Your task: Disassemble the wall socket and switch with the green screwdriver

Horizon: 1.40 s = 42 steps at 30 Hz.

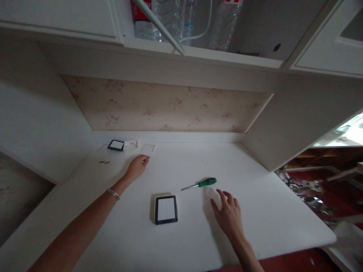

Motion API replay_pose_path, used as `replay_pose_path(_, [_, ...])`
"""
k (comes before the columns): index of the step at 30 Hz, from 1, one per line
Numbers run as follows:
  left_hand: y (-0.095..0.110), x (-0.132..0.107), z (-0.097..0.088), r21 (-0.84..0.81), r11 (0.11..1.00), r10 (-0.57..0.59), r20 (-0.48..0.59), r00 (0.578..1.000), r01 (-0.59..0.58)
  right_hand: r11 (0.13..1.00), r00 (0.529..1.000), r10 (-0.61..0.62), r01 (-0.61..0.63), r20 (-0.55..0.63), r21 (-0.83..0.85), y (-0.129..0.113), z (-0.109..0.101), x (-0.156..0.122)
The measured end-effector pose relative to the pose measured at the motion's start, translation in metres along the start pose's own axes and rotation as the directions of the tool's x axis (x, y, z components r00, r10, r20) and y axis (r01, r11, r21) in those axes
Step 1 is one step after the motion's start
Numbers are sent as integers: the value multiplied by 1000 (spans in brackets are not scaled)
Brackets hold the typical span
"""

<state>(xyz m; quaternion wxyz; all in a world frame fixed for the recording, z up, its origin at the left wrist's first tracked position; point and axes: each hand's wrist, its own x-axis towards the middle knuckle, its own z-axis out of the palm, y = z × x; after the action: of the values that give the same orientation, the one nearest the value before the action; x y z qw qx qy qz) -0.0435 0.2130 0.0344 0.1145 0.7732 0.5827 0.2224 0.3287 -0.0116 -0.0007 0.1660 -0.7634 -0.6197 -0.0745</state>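
My left hand (137,167) reaches to the back left of the white tabletop, its fingers curled together at the near edge of a thin clear frame (148,148). What they grip, if anything, is hidden. My right hand (228,209) hovers at the right with fingers apart and bent, holding nothing I can see. Just beyond its fingertips lies a screwdriver (207,182) with a green handle, its shaft pointing left. Between my arms rests a square wall switch (166,209) with a white face and dark border.
A second dark-bordered switch plate (116,145) and a white bracket (131,144) lie at the back left, with two small dark screws (104,162) nearer. Overhead, an open cabinet holds plastic bottles (225,24); a white rod (161,26) hangs down from it. Side panels flank the tabletop (181,241).
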Motion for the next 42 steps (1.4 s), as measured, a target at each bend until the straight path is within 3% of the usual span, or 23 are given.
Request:
replay_pose_path(2, [26, -38, -5, -82, 993, 90, 37, 995, -86, 998, 998, -65, 65, -19, -12, 2, -1, 18])
replay_pose_path(5, [65, -96, -13, -323, 925, 247, 115, 962, -199, 979, 978, -197, 201, 74, -46, 1, 6, 51])
replay_pose_path(8, [95, -138, -13, -358, 914, 271, 190, 944, -190, 934, 915, -317, 347, 250, -86, -7, 22, 87])
replay_pose_path(11, [107, -160, -4, -333, 926, 264, 229, 937, -180, 885, 837, -414, 462, 359, -56, -19, 30, 118])
replay_pose_path(15, [106, -169, 14, -334, 933, 210, 200, 957, -135, 873, 820, -455, 488, 348, -9, -32, 28, 139])
replay_pose_path(20, [96, -173, 30, -404, 914, 49, 164, 985, 22, 906, 858, -408, 423, 312, 20, -37, 12, 117])
replay_pose_path(25, [86, -171, 31, -453, 890, 29, 177, 984, 55, 896, 874, -413, 339, 257, 288, -44, -39, 82])
replay_pose_path(30, [84, -169, 27, -469, 882, 48, 203, 978, 54, 780, 719, -609, 468, 334, 415, -54, -103, 69])
replay_pose_path(34, [86, -169, 26, -474, 879, 58, 231, 971, 60, 733, 612, -680, 590, 404, 339, -64, -126, 67])
replay_pose_path(42, [88, -167, 28, -455, 888, 31, 219, 975, 74, 671, 561, -711, 721, 424, 171, -90, -134, 68])
